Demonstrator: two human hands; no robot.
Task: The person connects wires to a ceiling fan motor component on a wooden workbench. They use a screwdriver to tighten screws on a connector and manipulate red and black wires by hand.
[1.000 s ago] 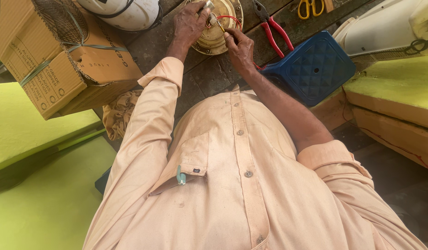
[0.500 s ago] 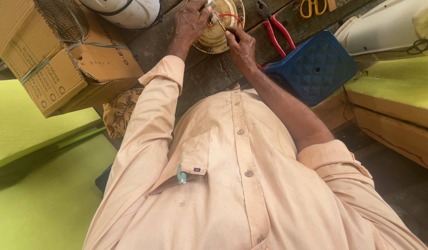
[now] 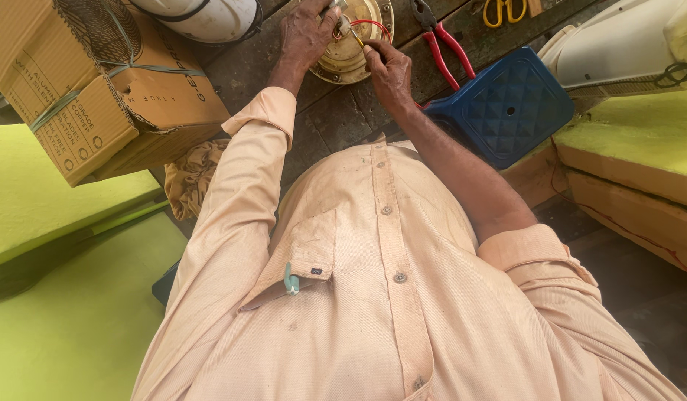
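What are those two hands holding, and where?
The left hand grips the round brass-coloured disc's top edge; the right hand pinches a thin red wire there.

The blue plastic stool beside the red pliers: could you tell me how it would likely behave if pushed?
The blue plastic stool looks like hollow moulded plastic, so probably light and stiff. It seems to lie tipped on the worn wooden surface, so it would likely slide or rock easily.
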